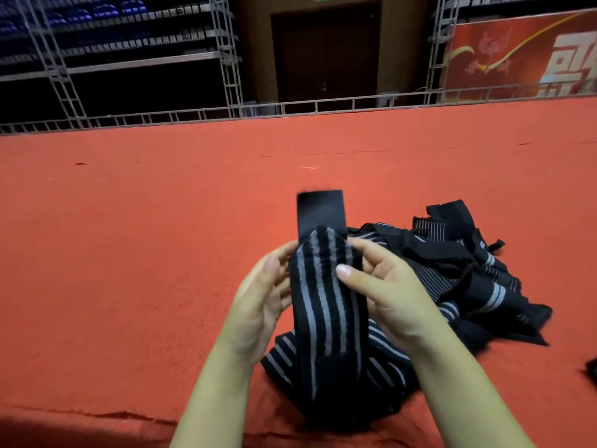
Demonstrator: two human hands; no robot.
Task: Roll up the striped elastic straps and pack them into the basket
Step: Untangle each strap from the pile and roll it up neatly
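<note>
A black elastic strap with grey stripes is held up in front of me. Its plain black end flap sticks up above my fingers, and its long tail falls into loose folds on the red carpet. My left hand holds the strap's left edge with fingers behind it. My right hand grips its right edge, thumb lying across the striped front. A heap of more striped straps lies just right of my hands. No basket is in view.
Red carpet covers the floor all around. A metal truss rail runs along its far edge, with scaffold stands behind and a red banner at the back right. A small dark object shows at the right edge.
</note>
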